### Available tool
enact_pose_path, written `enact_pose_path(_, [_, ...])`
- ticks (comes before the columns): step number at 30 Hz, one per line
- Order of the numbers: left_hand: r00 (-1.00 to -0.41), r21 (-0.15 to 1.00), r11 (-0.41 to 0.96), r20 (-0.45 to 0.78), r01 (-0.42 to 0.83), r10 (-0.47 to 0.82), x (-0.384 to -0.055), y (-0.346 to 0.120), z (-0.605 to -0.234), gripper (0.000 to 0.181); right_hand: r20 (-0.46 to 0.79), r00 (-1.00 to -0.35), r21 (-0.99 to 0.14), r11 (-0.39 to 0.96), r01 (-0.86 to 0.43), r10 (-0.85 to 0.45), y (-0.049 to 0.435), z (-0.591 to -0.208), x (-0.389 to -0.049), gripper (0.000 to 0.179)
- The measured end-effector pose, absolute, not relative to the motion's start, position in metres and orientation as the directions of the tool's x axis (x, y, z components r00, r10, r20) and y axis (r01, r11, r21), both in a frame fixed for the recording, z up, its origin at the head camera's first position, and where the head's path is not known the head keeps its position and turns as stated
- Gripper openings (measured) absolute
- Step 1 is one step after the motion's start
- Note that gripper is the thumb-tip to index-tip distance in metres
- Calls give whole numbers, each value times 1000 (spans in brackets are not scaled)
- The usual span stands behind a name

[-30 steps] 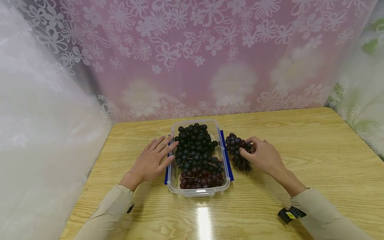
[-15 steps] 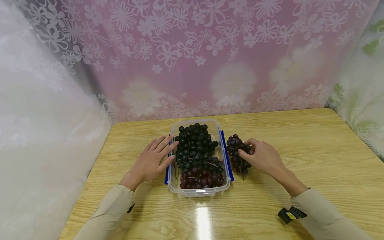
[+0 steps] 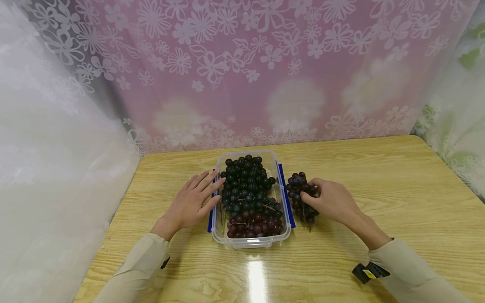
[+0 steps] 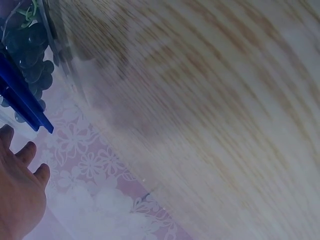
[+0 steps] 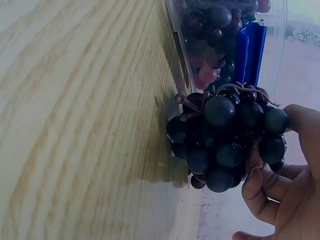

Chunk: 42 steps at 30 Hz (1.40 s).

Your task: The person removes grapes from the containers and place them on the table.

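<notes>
A clear plastic container (image 3: 251, 243) with blue side clips stands on the table, holding black grapes (image 3: 244, 174) at the back and reddish grapes (image 3: 255, 227) at the front. My left hand (image 3: 191, 204) lies along its left side, fingers spread and fingertips at the rim. To the right of the container, my right hand (image 3: 333, 200) grips a loose bunch of dark purple grapes (image 3: 297, 202) between thumb and fingers. The right wrist view shows this bunch (image 5: 220, 135) close over the wood, its stem on the side toward the container.
The wood-grain table (image 3: 398, 189) extends to the right and in front of the container. A pink floral curtain (image 3: 242, 84) hangs behind it, with a pale sheet (image 3: 57, 147) at the left. Blue clips (image 3: 286, 195) stick out from the container's sides.
The bunch in my right hand has turned and shifted slightly toward me, its top now a little lower in the head view. My left hand and the container have stayed put.
</notes>
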<state>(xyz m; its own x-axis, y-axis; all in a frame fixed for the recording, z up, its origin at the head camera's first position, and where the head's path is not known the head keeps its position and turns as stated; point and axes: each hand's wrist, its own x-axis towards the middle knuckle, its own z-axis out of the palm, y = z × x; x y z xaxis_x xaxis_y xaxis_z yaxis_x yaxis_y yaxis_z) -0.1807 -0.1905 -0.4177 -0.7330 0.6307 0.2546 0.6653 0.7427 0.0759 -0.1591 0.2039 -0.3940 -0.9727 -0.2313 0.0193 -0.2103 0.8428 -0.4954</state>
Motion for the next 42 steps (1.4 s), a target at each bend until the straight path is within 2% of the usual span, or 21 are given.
enact_pose_path(14, [-749, 82, 755, 234, 651, 620, -181, -191, -418, 55, 21, -978, -371, 907, -200, -208, 203, -388, -160, 51])
enact_pose_path(22, [-741, 87, 749, 257, 657, 620, -180, -191, -419, 55, 12, -969, -297, 925, -239, -246, 193, -387, -159, 55])
enact_pose_path(42, [-753, 90, 758, 231, 646, 615, -181, -191, -419, 55, 20, -971, -264, 935, -236, -239, 192, -389, -161, 61])
